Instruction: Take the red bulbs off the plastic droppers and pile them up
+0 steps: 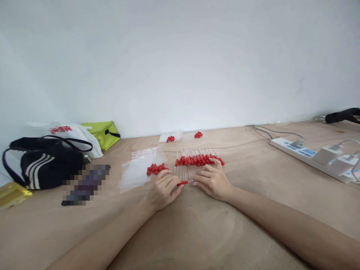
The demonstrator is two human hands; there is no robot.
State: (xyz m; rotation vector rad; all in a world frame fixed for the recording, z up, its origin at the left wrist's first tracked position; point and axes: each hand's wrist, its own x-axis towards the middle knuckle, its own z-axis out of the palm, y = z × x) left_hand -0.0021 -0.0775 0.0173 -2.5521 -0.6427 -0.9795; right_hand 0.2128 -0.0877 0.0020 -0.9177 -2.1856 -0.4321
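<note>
My left hand pinches a small red rubber bulb between thumb and fingertips. From its right end runs a thin clear tube, and my right hand is closed on that tube; the bulb and tube are in line, level, just above the table. Beyond my hands lies a row of droppers with red bulbs and clear stems pointing away from me. Several bare clear tubes lie between my hands and that row. Loose red bulbs sit beside my left fingers, on clear zip bags.
Zip bags lie at left; two more bags with red bulbs are near the wall. A black bag, white plastic bag and green bag stand far left. A power strip with plugs and cables is at right.
</note>
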